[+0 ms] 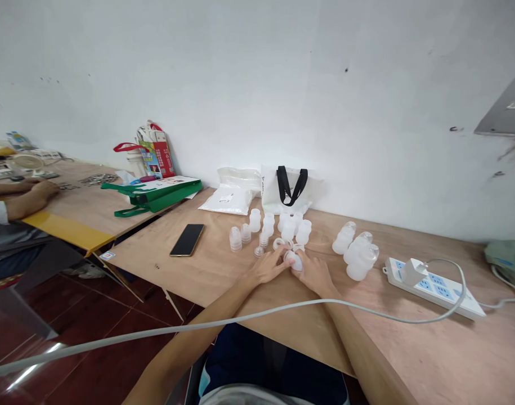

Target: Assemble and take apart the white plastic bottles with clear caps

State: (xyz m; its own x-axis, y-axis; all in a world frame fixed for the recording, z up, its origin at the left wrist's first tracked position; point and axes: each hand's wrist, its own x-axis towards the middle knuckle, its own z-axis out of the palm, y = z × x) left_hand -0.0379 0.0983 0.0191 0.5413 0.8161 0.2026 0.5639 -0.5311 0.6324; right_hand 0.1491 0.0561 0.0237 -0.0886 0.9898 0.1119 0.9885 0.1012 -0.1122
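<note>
My left hand [269, 266] and my right hand [314, 272] meet on the wooden table [223, 270], fingers closed together round a small translucent white bottle [294, 260]. Just beyond them stand several more small white bottles [287, 225] and loose caps and rings [240, 236]. Three bottles with clear caps [355, 253] lie on their sides to the right of my right hand.
A black phone [187, 239] lies left of the bottles. A white power strip [434, 286] with a plugged charger sits at right; its grey cable [240, 320] crosses over my forearms. White bags [240, 194] lean against the wall. Another person's hands [33, 194] rest on the left table beside a green bag [156, 194].
</note>
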